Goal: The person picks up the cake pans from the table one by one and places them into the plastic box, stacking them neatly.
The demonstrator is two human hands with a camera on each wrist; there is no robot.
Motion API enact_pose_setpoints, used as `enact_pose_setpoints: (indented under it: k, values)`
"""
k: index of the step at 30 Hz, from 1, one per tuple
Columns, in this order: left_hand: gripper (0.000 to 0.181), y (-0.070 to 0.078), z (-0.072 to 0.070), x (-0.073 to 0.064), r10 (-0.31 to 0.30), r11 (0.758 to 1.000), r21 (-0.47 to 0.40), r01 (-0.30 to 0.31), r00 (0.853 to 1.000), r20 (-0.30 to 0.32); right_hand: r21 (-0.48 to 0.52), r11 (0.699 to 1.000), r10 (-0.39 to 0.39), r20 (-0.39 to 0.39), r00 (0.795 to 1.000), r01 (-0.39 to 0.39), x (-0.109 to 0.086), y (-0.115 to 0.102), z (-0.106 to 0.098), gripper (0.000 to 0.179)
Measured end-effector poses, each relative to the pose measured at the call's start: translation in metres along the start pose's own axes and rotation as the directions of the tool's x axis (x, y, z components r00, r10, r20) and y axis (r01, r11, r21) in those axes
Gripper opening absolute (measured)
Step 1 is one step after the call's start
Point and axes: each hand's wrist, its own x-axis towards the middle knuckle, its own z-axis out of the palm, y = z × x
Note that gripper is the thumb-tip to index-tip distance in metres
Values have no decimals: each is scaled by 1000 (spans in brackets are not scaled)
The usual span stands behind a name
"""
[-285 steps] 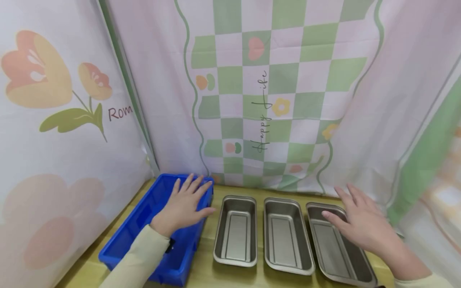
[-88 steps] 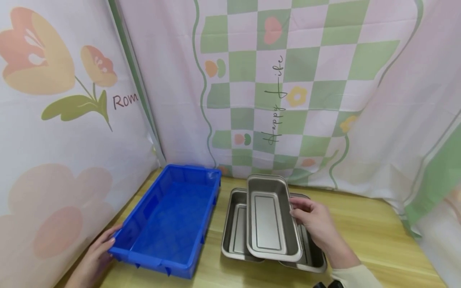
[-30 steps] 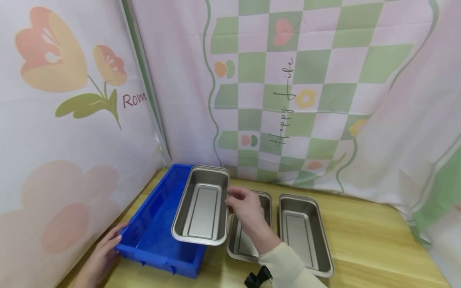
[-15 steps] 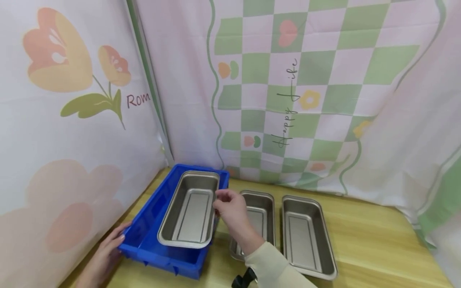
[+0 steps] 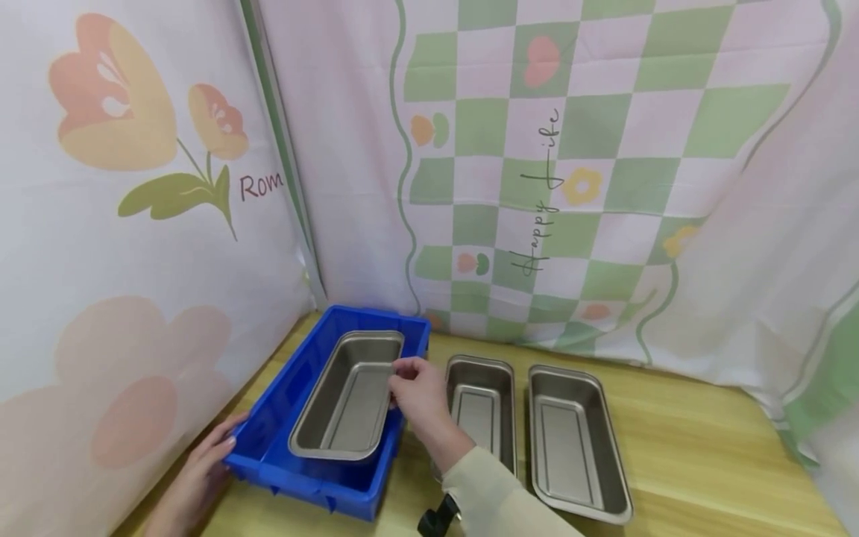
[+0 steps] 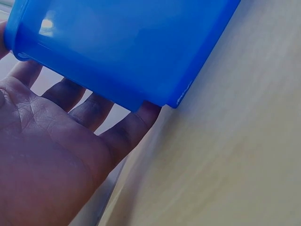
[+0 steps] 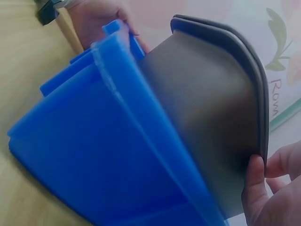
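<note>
My right hand (image 5: 426, 399) pinches the right-hand rim of a metal loaf pan (image 5: 349, 418), thumb on one side and fingers on the other. The pan sits partly inside the blue plastic bin (image 5: 302, 488); in the right wrist view its upper part stands above the bin's rim. Nothing shows inside the pan. At the bin's near left corner, my left hand (image 5: 197, 477) holds the bin, with the thumb at the rim and the fingers reaching behind and under its wall in the left wrist view. Those fingertips are mostly hidden.
Two more loaf pans stand side by side right of the bin: one (image 5: 478, 403) partly behind my right forearm, the other (image 5: 569, 447) farther right. Printed curtains (image 5: 362, 149) hang behind and left of the wooden table (image 5: 705, 455). A black device (image 5: 438, 516) sits by my right wrist.
Earlier, three pans stood in a row and both hands were spread. The right hand then lifted one pan, carried it left over the bin and lowered it. The left hand took the bin's corner.
</note>
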Motion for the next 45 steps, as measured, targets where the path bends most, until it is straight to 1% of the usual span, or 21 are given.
enact_pose_setpoints:
  k: [5,10,12,16,19,25,30,35,41,45]
  values:
    - [45,2,-1,-4,-52,999,3,52,999,-12,-60,998,1,2,1000,-1,2,9,8,21]
    - [45,4,0,-4,-78,997,13,78,997,-22,-62,998,18,6,1000,-18,6,14,10,21]
    - [45,4,0,-3,-77,997,10,77,997,-21,-57,998,26,7,1000,-25,8,14,9,21]
    - [45,5,1,-2,-61,998,15,62,998,-21,-89,996,27,8,1000,-27,10,13,9,20]
    - [45,5,2,-2,-53,998,31,54,998,-27,-123,992,14,14,1000,-12,10,12,10,19]
    - [45,4,2,-1,-44,999,25,45,999,-22,-173,985,-5,26,1000,9,11,11,13,17]
    - [45,1,2,0,-34,999,27,35,999,-23,-228,974,-4,41,999,14,13,11,14,17]
    - [45,1,3,0,-38,999,27,39,999,-29,-274,962,0,54,999,15,15,11,15,17]
    - [45,2,4,0,-47,998,36,48,998,-42,-352,936,1,76,997,26,16,10,14,18]
    - [44,3,3,0,-51,998,42,53,997,-52,-366,930,0,95,995,35,16,10,13,18]
